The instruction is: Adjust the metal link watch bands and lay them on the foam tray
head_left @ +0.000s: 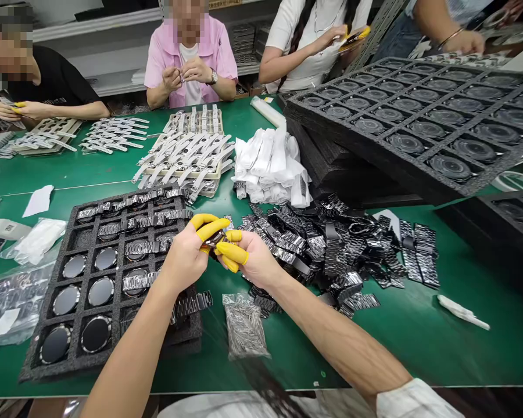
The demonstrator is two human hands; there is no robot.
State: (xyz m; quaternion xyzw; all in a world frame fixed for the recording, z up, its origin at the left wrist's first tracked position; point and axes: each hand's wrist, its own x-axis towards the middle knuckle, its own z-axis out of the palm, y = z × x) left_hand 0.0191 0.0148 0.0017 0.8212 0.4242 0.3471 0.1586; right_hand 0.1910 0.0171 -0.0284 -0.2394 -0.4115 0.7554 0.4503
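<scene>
My left hand (187,255) and my right hand (255,258), with yellow finger cots on several fingers, meet over the right edge of a black foam tray (87,237). Between their fingertips they pinch a dark round watch (217,238), mostly covered by the fingers. Bare round watch heads (101,291) sit in the tray's near left cells; others there have black link bands across them. To the right of my hands lies a heap of black metal watch bands (326,244). Below them is a clear bag of thin metal pins (244,326).
White wrapped bundles (270,162) and trays of white-strapped watches (185,157) lie farther back. A tilted foam tray of watch heads (418,116) rests on stacked trays at right. Plastic bags (20,302) lie left. Several people work across the table.
</scene>
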